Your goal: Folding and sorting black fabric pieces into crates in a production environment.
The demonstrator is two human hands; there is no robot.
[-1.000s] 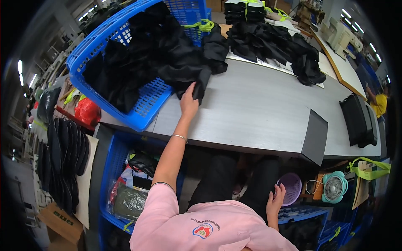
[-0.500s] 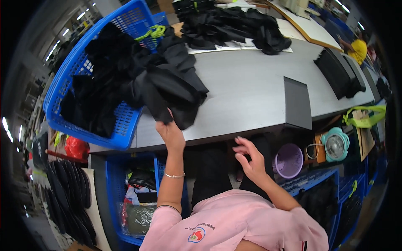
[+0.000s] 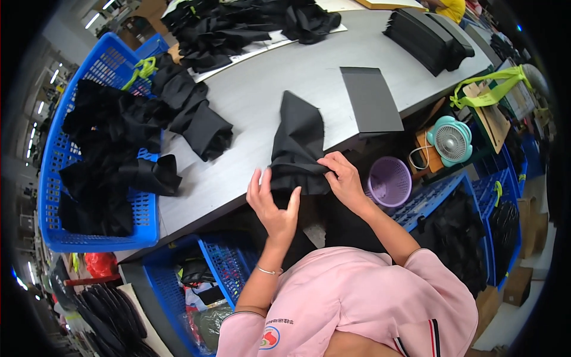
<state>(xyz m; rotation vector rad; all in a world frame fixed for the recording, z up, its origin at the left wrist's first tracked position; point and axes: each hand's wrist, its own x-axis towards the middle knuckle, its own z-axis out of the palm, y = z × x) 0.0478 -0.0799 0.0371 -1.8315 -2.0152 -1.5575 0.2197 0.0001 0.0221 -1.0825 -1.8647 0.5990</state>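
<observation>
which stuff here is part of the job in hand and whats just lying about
Likely part of it:
black cloth piece, pinched by the right hand
blue basket with more black cloth

Apparently just lying about:
turquoise fan
purple bin
red bundle

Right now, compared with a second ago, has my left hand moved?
Yes, to the right: judged against the blue basket on the table, your left hand has moved farther away and is now beside the black cloth piece.
</observation>
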